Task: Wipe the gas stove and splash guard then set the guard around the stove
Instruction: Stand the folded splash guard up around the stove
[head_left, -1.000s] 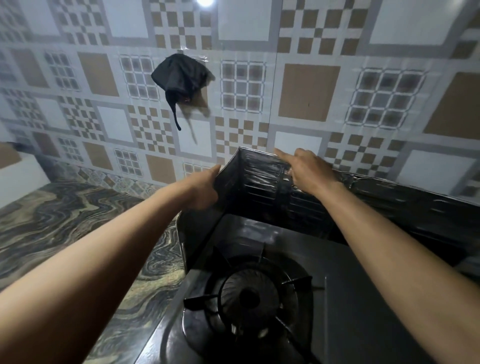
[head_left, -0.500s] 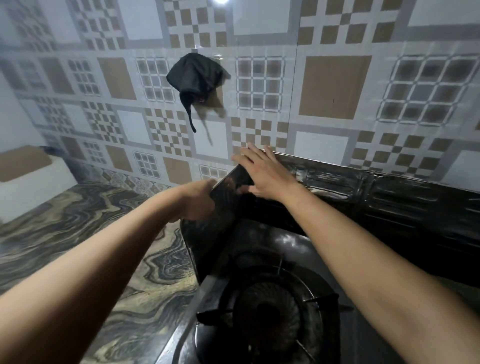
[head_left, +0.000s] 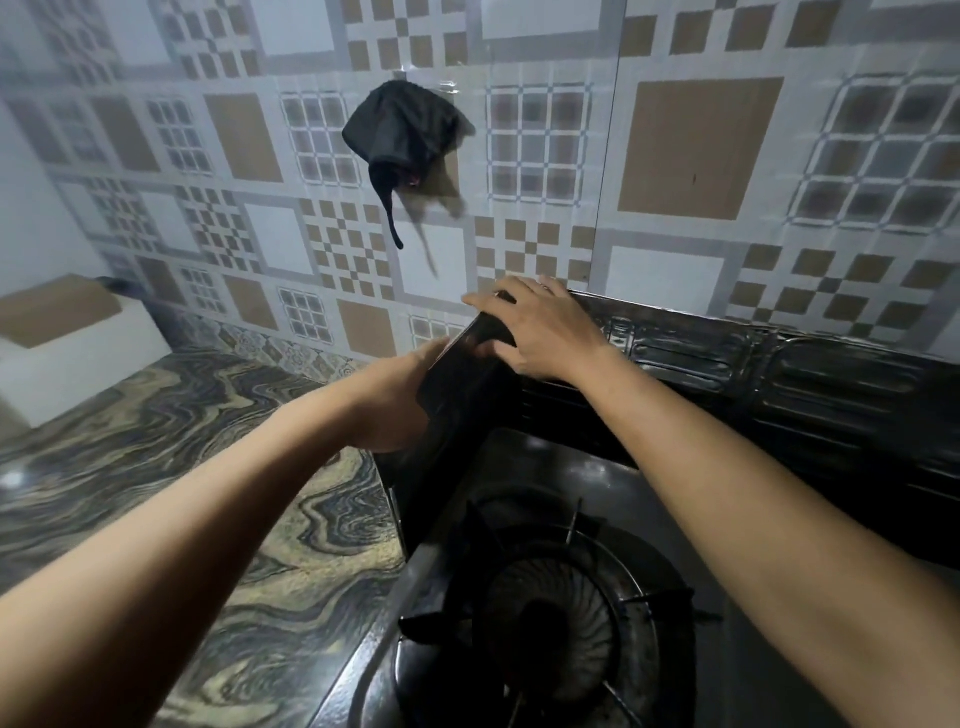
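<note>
A: What are the hands doing?

B: The right hand (head_left: 545, 332) lies flat, fingers spread, over the top corner of the splash guard (head_left: 779, 384). The left hand (head_left: 400, 400) presses the outer face of its side panel; fingers hidden, so its grip I cannot tell.

A: And the guard?

B: Upright, its long back panel running along the tiled wall (head_left: 675, 156) behind the gas stove (head_left: 561, 623), side panel folded forward beside the countertop (head_left: 182, 467).
</note>
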